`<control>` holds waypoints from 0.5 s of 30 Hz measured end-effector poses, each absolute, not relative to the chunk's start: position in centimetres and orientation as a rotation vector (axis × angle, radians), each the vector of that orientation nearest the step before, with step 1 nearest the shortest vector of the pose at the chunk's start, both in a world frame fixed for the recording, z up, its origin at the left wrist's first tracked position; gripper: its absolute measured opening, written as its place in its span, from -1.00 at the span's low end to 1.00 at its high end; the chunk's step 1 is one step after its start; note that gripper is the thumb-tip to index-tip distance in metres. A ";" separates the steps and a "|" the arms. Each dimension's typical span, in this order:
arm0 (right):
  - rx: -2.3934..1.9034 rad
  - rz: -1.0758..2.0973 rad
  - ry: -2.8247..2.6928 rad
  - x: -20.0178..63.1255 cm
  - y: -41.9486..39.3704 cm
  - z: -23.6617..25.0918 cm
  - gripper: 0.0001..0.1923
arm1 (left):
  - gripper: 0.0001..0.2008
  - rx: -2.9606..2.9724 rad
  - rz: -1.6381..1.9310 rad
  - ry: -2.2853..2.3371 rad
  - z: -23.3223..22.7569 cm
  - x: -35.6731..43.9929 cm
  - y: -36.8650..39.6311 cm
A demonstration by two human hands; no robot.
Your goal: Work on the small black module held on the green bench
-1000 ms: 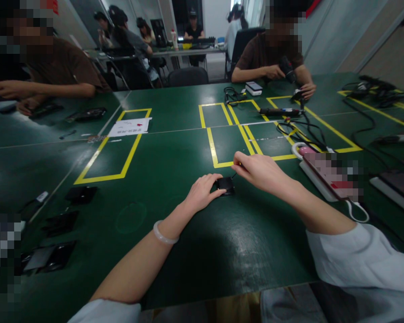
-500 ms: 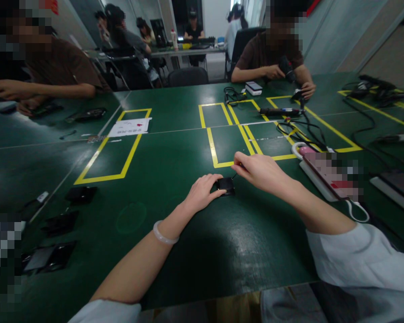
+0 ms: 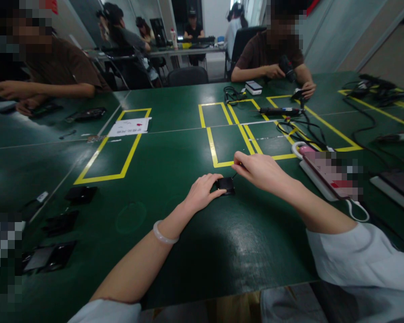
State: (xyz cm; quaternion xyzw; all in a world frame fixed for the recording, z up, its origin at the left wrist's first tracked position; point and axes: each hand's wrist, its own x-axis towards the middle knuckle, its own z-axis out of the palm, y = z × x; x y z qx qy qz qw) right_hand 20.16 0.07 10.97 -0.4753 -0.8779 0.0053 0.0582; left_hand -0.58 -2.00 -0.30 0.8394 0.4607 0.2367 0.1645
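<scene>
A small black device [image 3: 225,185] lies flat on the green table [image 3: 175,152], near the middle and just on the near side of a yellow-taped box [image 3: 229,144]; the left hand [image 3: 202,192] rests on its left edge, fingers curled and pressing down, which looks like a way of pinning it so it cannot slide; the right hand [image 3: 260,170] sits just to its far right, fingers pinched together on something thin and dark at the device's corner, though what it grips is too small to make out; a pale bangle [image 3: 163,235] circles the left wrist.

Counting outward: one device under the hands; three dark flat pieces [image 3: 61,222] laid in a loose row at the near left, well apart from the hands; one white paper sheet [image 3: 130,127] on the far edge of the left taped rectangle; to the right, one white power strip [image 3: 319,179] with a looped cord; farther off, tangled black cables [image 3: 301,128].

Two co-workers sit at the far side, one at the far left, and one at the far right holding a dark power tool [image 3: 287,68] above the table; more people sit at a table beyond.
</scene>
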 end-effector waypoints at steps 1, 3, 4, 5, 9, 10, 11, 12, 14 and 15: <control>-1.440 0.017 -2.662 20.2 0.1 10.9 -0.77 | -0.60 2.393 0.679 1.312 -0.3 -0.6 -2.0; -1.436 0.021 -2.671 20.1 0.1 10.9 -0.77 | -0.60 2.396 0.685 1.309 -0.4 -0.6 -2.0; -1.431 0.026 -2.677 20.1 0.1 10.9 -0.76 | -0.60 2.399 0.687 1.306 -0.4 -0.6 -2.0; -1.422 0.033 -2.681 20.1 0.1 10.9 -0.77 | -0.60 2.402 0.688 1.305 -0.4 -0.6 -1.9; -1.394 0.082 -2.667 20.1 0.1 10.8 -0.79 | -0.60 2.407 0.685 1.311 -0.4 -0.6 -1.9; -1.391 0.096 -2.661 20.2 0.1 10.8 -0.78 | -0.60 2.404 0.684 1.312 -0.4 -0.6 -1.9; -1.387 0.108 -2.656 20.2 0.1 10.8 -0.79 | -0.60 2.402 0.685 1.313 -0.5 -0.7 -1.9; -1.377 0.120 -2.655 20.2 0.1 10.8 -0.79 | -0.60 2.399 0.684 1.314 -0.5 -0.7 -1.9; -1.342 0.126 -2.655 20.3 0.0 10.8 -0.83 | -0.60 2.395 0.681 1.317 -0.5 -0.7 -1.9; -1.326 0.121 -2.654 20.3 0.0 10.8 -0.84 | -0.60 2.394 0.679 1.318 -0.5 -0.7 -1.9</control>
